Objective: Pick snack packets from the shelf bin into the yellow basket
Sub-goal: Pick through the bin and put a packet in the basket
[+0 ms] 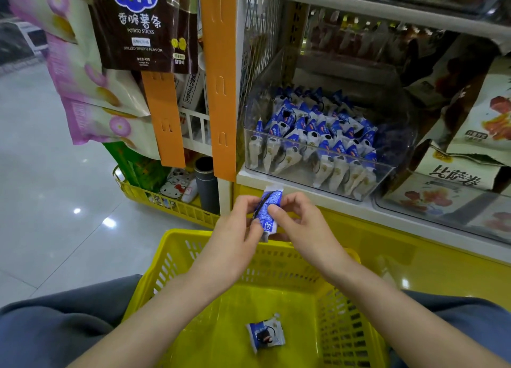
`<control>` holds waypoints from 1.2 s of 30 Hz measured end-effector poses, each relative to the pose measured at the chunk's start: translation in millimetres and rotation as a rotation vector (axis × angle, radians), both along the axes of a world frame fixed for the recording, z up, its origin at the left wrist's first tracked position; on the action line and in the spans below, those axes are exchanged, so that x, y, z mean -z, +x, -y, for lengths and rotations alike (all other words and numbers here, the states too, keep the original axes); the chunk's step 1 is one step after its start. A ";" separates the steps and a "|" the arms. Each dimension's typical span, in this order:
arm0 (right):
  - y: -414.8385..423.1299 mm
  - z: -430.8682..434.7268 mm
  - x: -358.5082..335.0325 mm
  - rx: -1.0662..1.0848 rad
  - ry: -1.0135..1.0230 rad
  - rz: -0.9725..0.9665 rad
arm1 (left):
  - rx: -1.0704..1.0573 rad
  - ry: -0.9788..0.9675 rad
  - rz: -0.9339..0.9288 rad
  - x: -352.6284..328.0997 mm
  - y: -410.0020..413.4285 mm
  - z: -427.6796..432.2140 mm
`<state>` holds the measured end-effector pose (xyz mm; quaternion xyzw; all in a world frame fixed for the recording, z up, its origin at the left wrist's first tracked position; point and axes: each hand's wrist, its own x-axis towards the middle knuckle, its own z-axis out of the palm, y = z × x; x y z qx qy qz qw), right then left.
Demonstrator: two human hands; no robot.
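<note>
A blue and white snack packet stands upright between both hands, above the far rim of the yellow basket. My left hand pinches its left edge and my right hand pinches its right edge. One more packet of the same kind lies on the basket floor. The clear shelf bin behind the hands holds several matching packets.
Large snack bags fill the bin to the right. An orange hanging strip with potato stick bags hangs at left. A second yellow basket with goods sits on the tiled floor beyond my knees.
</note>
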<state>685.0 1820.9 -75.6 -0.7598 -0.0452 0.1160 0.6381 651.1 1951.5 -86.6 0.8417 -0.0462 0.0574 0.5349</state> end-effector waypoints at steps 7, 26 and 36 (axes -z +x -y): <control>-2.1 -2.6 0.1 -0.078 0.011 -0.016 | -0.069 0.137 0.038 6.2 2.2 -4.1; 5.9 2.4 6.8 -0.126 -0.152 0.125 | -0.034 -0.069 -0.134 1.5 10.7 -5.6; 1.1 4.8 0.7 -0.134 -0.528 0.533 | -0.109 -0.719 -0.291 -3.2 8.6 2.7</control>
